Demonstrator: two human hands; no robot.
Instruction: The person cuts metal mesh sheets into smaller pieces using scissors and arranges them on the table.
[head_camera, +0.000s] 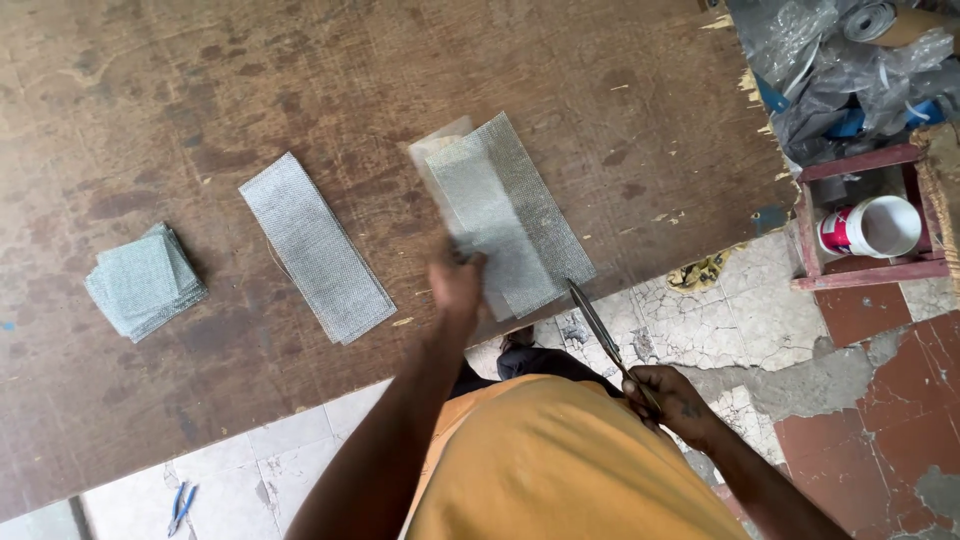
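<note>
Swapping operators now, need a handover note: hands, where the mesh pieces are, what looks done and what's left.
Left hand: pressing on the mesh strip at the table's near edge; motion blurred, grip unclear.
Right hand: holds scissors, blade tips at that strip's near corner.
Second mesh strip lies flat to the left, untouched.
Stack of small mesh squares sits further left.
Done: a pile of squares appears cut.
Left: both long strips are still whole.
Blue pliers lie on the floor.

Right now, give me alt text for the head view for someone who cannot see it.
The left hand presses a grey glittery mesh strip on a worn brown wooden table, while the right hand holds metal scissors. A second mesh strip and a stack of mesh squares lie further left.
</note>
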